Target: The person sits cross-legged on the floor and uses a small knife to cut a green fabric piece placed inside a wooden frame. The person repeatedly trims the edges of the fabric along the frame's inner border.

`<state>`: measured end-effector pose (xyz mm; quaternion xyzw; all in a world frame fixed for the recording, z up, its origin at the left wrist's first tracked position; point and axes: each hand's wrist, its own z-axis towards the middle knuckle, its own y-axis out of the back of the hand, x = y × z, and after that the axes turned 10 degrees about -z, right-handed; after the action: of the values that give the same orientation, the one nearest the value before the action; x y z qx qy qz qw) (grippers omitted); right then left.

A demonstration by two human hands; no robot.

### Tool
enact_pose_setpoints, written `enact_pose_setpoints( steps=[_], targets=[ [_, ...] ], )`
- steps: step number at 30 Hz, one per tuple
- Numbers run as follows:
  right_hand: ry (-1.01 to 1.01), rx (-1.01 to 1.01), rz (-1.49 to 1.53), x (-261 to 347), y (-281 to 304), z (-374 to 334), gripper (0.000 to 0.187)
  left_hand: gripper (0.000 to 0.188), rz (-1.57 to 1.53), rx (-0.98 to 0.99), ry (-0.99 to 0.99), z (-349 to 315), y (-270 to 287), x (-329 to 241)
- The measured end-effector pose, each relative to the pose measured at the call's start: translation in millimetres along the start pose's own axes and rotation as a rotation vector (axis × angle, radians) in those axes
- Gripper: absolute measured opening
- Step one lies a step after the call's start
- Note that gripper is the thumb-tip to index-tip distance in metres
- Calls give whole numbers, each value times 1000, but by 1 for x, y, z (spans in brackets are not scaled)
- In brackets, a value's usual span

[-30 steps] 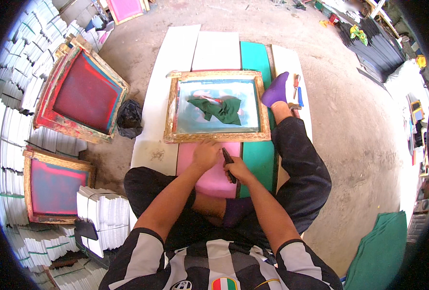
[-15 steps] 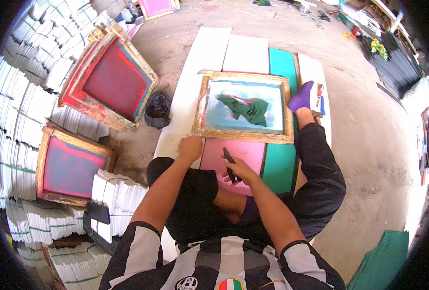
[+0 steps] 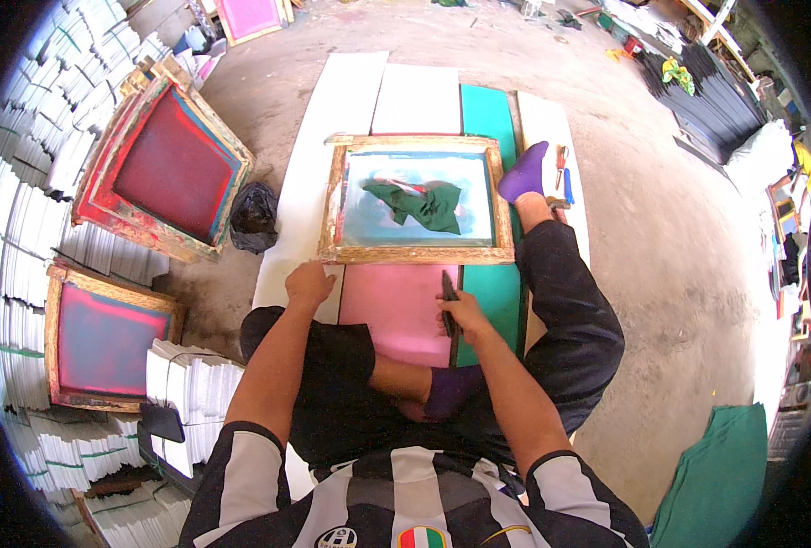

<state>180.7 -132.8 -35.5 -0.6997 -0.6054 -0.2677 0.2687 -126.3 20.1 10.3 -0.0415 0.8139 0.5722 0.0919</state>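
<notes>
A wooden screen-printing frame [image 3: 423, 255] lies flat across coloured boards. On its pale blue mesh rests a crumpled dark green cloth [image 3: 434, 209]. My left hand [image 3: 308, 282] is closed just below the frame's near left corner, over a white board; whatever its fingers pinch is hidden. Over the border of the pink board [image 3: 392, 297] and the green board [image 3: 487, 320], my right hand [image 3: 465, 313] grips a slim black hand tool [image 3: 449, 294]. The tool points away from me, its tip close to the frame's near rail. Its exact kind is unclear.
My foot in a purple sock [image 3: 526, 173] sits beside the frame's right rail. A screwdriver [image 3: 561, 160] lies beyond it. At left stand red-stained screens [image 3: 182, 169], a black plastic bag [image 3: 255, 217] and stacked white sheets [image 3: 22, 228]. Green sheets [image 3: 711, 475] lie at lower right.
The view has shifted, so the scene sits further left. My right hand has moved rightward over the boards, and the black tool now stands more upright in the picture. The left hand stays by the frame's corner.
</notes>
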Motion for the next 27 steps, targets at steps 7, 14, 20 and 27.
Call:
enact_pose_setpoints(
  steps=[7,14,20,27],
  targets=[
    [34,-45,-42,22,49,-2,39,32,-131,-109,-275,-6,-14,-62],
    [-47,-177,-321,38,55,14,32,31,-135,-90,-461,-3,-36,-100],
    [31,-378,-448,22,56,45,13,31,-139,-41,-466,-12,-31,-122],
    [-65,-334,-680,36,51,45,18,33,-190,-38,-432,-7,-52,-111]
  ],
)
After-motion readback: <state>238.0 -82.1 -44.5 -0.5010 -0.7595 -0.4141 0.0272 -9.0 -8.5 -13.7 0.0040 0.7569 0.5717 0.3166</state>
